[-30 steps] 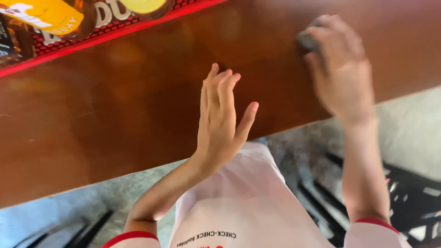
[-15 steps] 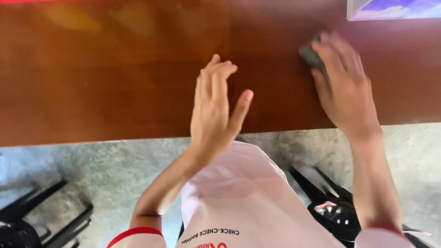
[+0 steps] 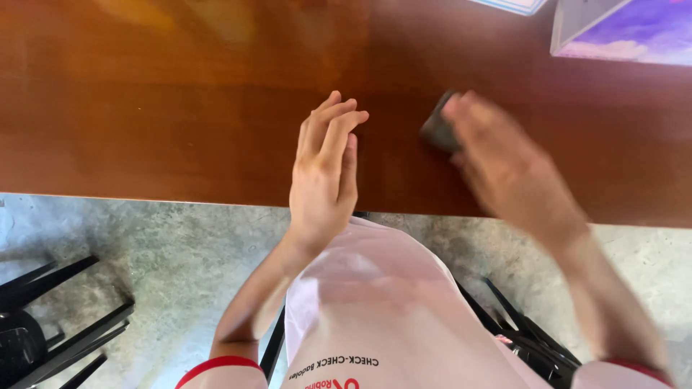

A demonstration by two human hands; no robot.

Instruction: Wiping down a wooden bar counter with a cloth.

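My left hand [image 3: 324, 169] hovers flat over the brown wooden table [image 3: 158, 108], fingers straight and close together, holding nothing. My right hand [image 3: 504, 169] is motion-blurred to the right of it, with its fingertips on a small dark object [image 3: 436, 131] that rests on the tabletop. The object is blurred and partly hidden by my fingers; its kind cannot be told. Both arms come out of white sleeves with red cuffs.
A purple and white box [image 3: 620, 32] stands at the table's far right corner of the view. Below the table edge lies grey concrete floor [image 3: 144, 259]. Black chair legs [image 3: 50, 317] show at the lower left, more black legs [image 3: 533, 338] at the lower right.
The view has swung, so the red tray with packages has left the top. My right hand has slid left with the dark object, closer to my left hand. The left hand's thumb has tucked in.
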